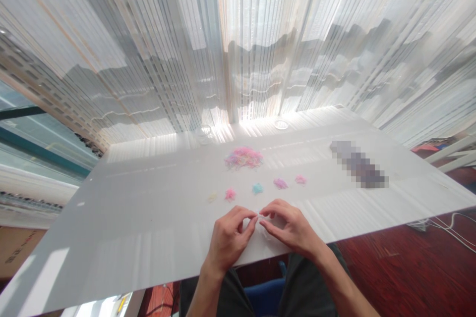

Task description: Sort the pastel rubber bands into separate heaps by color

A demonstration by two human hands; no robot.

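Observation:
My left hand [230,237] and my right hand [288,225] rest on the near edge of a white table [148,208], fingertips meeting in a pinch. What they pinch is too small to make out. Beyond them lie small sorted heaps of tiny elastic bands: a pale yellow heap [211,197], a pink heap [230,194], a light blue heap [257,188], a purple heap [280,183] and another pink heap [301,179]. Farther back lies a larger mixed pile of coloured bands [244,157].
A blurred-out dark object [359,164] lies at the table's right. Two small clear round dishes [204,131] [281,124] stand at the far edge before sheer white curtains. Red wooden floor and white cables [442,225] are at the right.

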